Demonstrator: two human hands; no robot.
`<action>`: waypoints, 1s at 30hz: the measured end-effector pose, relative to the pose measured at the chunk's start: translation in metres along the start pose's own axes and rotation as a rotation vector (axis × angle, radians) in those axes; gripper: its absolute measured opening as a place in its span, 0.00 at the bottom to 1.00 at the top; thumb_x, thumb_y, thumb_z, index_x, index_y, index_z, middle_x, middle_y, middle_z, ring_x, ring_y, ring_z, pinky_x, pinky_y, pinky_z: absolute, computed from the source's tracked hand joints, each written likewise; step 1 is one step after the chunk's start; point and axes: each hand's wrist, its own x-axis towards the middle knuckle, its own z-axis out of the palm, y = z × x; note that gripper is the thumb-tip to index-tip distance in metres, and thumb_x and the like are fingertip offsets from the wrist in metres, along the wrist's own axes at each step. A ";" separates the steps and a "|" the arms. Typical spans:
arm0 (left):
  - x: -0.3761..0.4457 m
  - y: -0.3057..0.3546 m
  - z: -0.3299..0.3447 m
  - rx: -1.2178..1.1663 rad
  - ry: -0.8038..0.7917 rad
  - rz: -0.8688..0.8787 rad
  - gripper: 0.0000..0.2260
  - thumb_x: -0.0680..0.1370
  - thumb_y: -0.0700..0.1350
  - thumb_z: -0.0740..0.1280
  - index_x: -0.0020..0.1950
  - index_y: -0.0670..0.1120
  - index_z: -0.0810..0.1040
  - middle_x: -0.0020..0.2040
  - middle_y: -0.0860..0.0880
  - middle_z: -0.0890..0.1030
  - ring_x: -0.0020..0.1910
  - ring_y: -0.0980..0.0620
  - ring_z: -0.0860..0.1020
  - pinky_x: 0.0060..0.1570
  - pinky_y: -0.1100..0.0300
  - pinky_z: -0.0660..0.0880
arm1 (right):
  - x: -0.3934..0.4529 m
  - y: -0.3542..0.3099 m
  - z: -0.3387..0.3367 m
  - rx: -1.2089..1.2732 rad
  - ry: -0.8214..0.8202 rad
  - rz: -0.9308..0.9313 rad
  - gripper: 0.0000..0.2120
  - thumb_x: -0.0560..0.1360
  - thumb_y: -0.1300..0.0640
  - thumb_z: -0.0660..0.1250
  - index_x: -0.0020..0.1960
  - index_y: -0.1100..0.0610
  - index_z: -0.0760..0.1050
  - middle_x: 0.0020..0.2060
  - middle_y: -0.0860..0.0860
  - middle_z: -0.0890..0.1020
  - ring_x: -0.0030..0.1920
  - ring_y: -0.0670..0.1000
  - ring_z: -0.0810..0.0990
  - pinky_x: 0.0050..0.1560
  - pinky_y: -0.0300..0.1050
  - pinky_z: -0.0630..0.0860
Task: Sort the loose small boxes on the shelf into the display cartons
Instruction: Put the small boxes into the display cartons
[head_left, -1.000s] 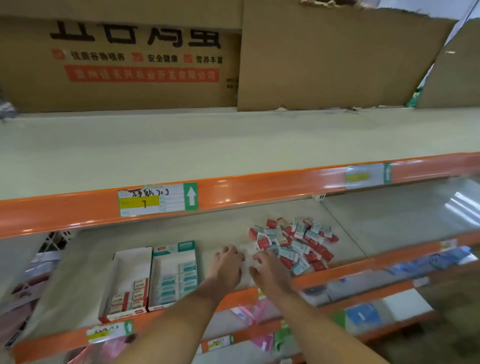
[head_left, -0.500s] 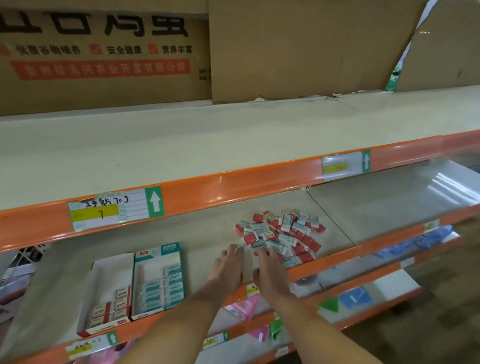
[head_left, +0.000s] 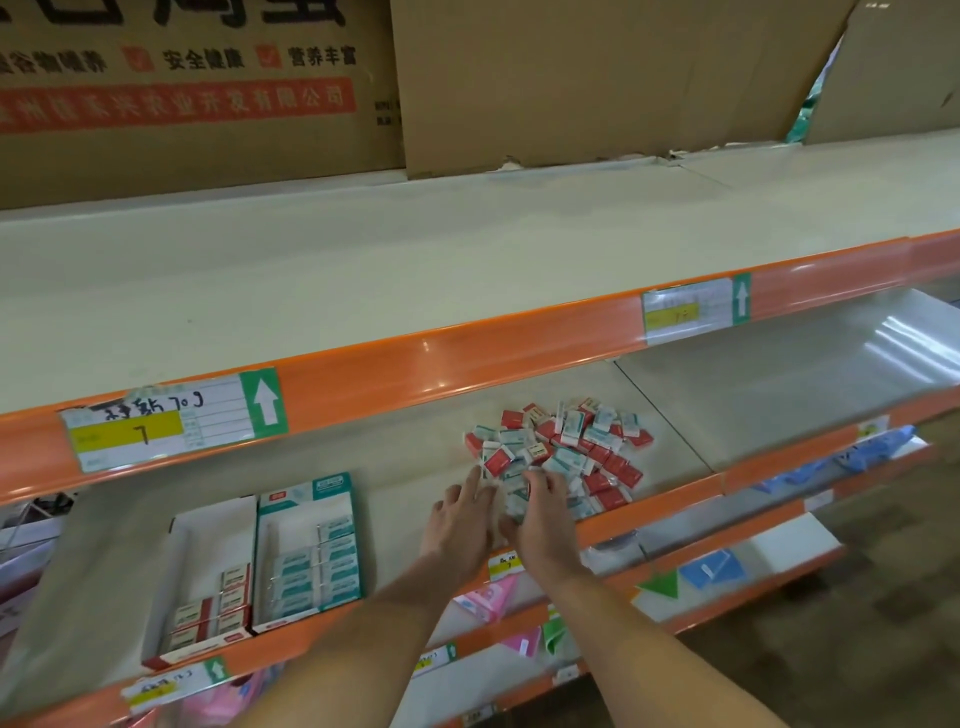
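Your right hand hid the near boxes of the pile; the price label print was too blurred to read.

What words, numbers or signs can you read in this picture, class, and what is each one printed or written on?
"安全健康": big cardboard box on the top shelf.
"营养丰富": same box.
Handwritten "7": yellow patch of the left price label.
White up arrow on green: that label, and the right price label.
Unreadable, too blurred or small: the box's red banner, small boxes, display cartons, lower tags.
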 end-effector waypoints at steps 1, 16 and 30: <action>-0.001 0.000 0.000 -0.004 0.012 0.003 0.29 0.78 0.48 0.67 0.76 0.54 0.59 0.80 0.50 0.49 0.71 0.45 0.64 0.68 0.50 0.66 | -0.001 0.001 0.000 -0.010 0.000 -0.021 0.30 0.74 0.58 0.74 0.71 0.55 0.64 0.67 0.51 0.67 0.59 0.45 0.72 0.49 0.29 0.69; 0.004 0.007 -0.005 -0.029 0.063 0.000 0.21 0.79 0.45 0.66 0.71 0.53 0.68 0.67 0.49 0.68 0.61 0.49 0.71 0.63 0.55 0.70 | -0.013 -0.001 0.004 -0.187 -0.014 -0.242 0.11 0.78 0.56 0.68 0.57 0.50 0.69 0.56 0.46 0.71 0.51 0.44 0.77 0.50 0.34 0.77; 0.021 -0.009 -0.004 0.016 -0.093 0.063 0.37 0.76 0.41 0.67 0.80 0.53 0.50 0.77 0.52 0.60 0.63 0.47 0.71 0.60 0.53 0.73 | -0.006 -0.007 0.007 -0.147 -0.038 -0.181 0.15 0.77 0.66 0.67 0.58 0.52 0.68 0.56 0.48 0.72 0.45 0.45 0.74 0.44 0.37 0.78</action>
